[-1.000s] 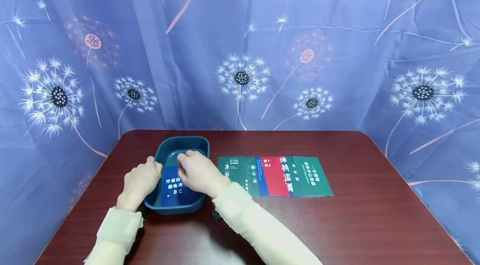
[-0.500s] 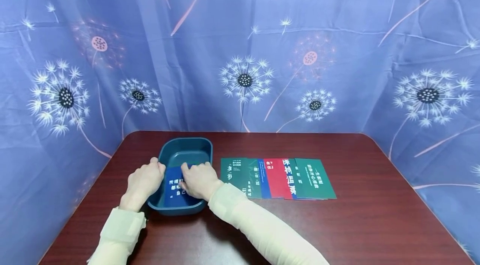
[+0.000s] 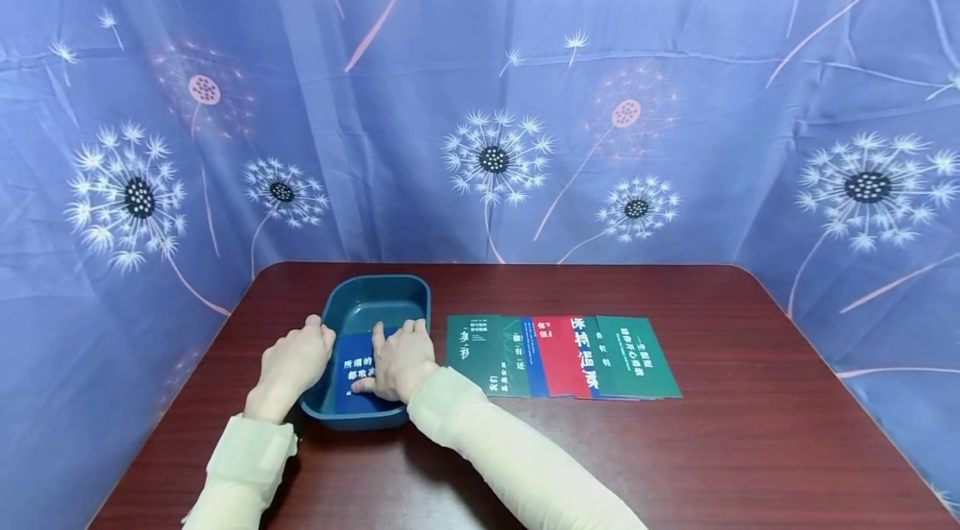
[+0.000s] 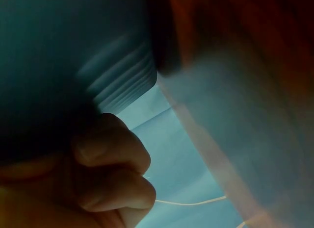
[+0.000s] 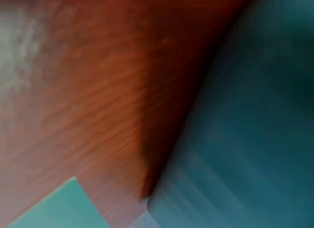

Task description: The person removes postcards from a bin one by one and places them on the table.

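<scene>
Here, left fingers (image 4: 117, 145) grip the bin (image 3: 352, 422) rim; right fingers (image 3: 380, 340) spread over a blue card (image 3: 356, 349), open space beyond.

Two hands crowd the near half of a dark teal tray (image 3: 378, 312), the left hand (image 3: 295, 363) gripping its left rim and the right hand (image 3: 401, 363) reaching over the right side, blocking the way down to a blue card (image 3: 357, 353); the tray's far half lies open from above. A pale right sleeve (image 3: 517, 463) cuts across the near end of the narrow gap between tray and a row of overlapping cards (image 3: 555, 359). Beyond that row, open tabletop (image 3: 765, 397) runs rightward, while a patterned curtain (image 3: 420, 113) walls off the back.
</scene>
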The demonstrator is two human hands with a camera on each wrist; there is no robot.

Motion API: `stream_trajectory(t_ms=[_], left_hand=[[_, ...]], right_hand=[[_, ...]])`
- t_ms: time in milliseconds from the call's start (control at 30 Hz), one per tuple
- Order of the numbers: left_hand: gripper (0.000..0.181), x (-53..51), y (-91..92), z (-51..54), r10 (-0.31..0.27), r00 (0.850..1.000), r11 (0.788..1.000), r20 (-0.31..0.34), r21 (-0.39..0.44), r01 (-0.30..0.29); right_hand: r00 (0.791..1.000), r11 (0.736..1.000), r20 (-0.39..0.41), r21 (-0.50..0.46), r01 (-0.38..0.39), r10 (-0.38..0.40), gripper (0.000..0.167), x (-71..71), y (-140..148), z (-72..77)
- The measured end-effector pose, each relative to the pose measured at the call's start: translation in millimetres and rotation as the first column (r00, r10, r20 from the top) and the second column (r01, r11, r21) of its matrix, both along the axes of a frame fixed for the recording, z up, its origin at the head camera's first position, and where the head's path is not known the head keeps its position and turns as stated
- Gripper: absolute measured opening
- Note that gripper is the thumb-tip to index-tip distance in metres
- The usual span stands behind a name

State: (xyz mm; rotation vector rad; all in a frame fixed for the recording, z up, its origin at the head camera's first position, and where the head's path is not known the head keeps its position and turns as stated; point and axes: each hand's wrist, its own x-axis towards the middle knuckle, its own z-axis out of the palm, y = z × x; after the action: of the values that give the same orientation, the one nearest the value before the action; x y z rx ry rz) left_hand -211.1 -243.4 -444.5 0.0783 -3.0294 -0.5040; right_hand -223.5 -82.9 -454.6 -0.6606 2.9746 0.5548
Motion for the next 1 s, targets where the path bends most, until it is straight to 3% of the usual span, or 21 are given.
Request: stream_trajectory(t_ms=[367, 733, 1000], left_hand=[[0.035, -2.0, -1.5, 0.5, -0.004, 1.0, 1.0, 0.018, 0.0, 0.004], [0.036, -2.2, 0.2, 0.6, -0.005, 0.999, 1.0, 0.042, 0.001, 0.005], [0.039, -2.2, -2.2, 1.2, -0.014, 0.999, 1.0, 0.049, 0.009, 0.014]], right_hand=[[0.999, 0.999, -0.036, -0.043, -0.008, 0.007, 0.098, 0.2, 1.0, 1.9], [0.995, 0.996, 0.045, -0.023, 0.087, -0.086, 0.105, 1.0, -8.2, 0.7], [0.99, 0.982, 0.054, -0.129, 0.137, -0.131, 0.103, -7.5, -11.8, -0.9]])
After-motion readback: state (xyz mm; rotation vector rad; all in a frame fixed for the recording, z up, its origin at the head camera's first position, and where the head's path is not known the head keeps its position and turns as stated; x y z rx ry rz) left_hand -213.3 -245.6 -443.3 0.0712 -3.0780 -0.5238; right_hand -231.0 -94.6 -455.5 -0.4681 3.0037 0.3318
